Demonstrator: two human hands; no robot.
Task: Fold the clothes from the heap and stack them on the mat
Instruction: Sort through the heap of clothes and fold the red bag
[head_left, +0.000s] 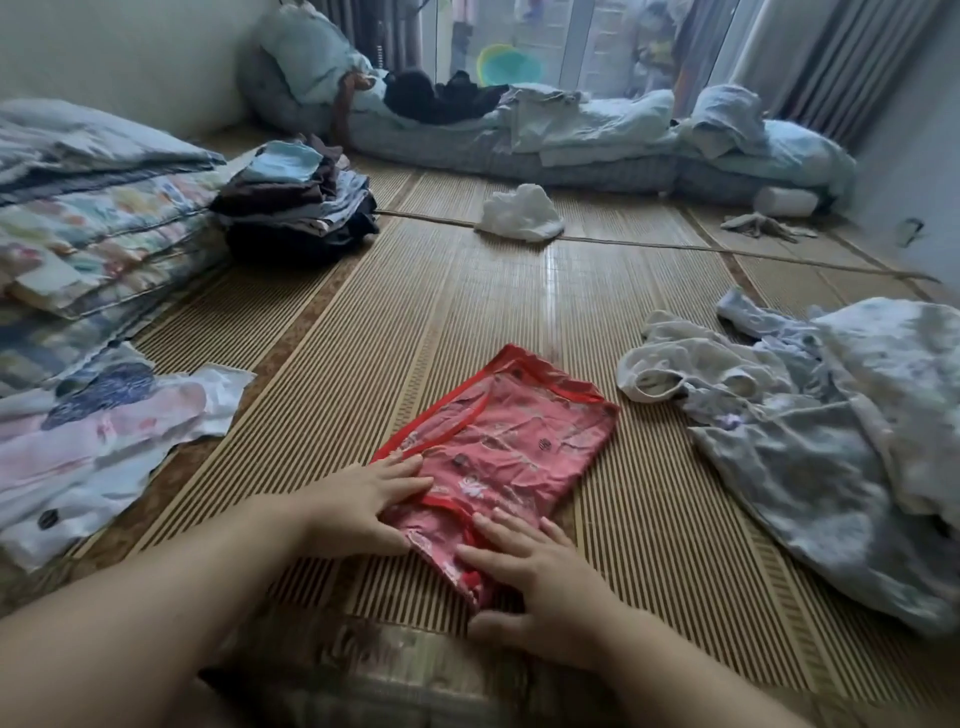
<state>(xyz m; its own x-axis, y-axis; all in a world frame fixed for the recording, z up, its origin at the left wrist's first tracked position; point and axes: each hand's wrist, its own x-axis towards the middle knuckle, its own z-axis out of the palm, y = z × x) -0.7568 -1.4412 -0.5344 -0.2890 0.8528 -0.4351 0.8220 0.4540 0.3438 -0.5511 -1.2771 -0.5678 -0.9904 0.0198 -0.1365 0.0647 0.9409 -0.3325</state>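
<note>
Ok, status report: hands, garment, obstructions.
Left hand and right hand flat on red garment, pressing, not gripping. Garment partly folded on mat. Unfolded heap right, folded stack far left. Nothing blocking.

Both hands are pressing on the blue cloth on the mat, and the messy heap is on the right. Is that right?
Not quite. The head view shows the cloth is red, not blue. Both the left hand and right hand press on it on the mat, and the messy heap is on the right.

Red patterned garment (498, 447) folded flat at centre of the striped mat (447, 312), rumpled pale heap (810, 415) at 3 o'clock, folded stack (301, 208) at 10 o'clock
</note>
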